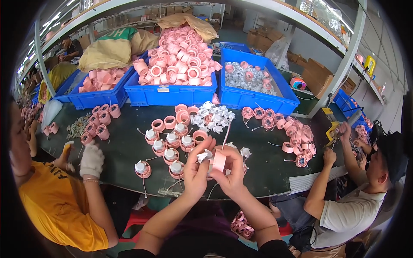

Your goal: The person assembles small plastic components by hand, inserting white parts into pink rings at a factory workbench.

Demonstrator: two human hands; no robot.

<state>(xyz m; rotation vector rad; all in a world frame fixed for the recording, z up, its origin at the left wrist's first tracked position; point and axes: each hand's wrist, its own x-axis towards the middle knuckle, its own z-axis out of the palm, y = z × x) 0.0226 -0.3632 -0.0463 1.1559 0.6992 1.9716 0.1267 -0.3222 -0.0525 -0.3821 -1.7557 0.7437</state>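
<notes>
In front of me, my right hand [232, 172] grips a pink ring-shaped housing [219, 160], from which a thin pale cable [226, 134] sticks up. My left hand [196, 171] pinches a white finned part [204, 156] close beside the ring. Whether the two parts touch is hard to see. Several pink housings with white finned parts in them [171, 155] stand to the left of my hands, with cables trailing. Just beyond lie a heap of loose white finned parts [213, 117] and some bare pink rings [158, 125].
Blue bins line the far edge: one heaped with pink rings [180, 56], one with grey-white parts [251, 79]. More wired pink housings [297, 139] lie at right. A co-worker in yellow [60, 202] sits left, another in a pale shirt [350, 215] right. A shelf frame [361, 26] spans overhead.
</notes>
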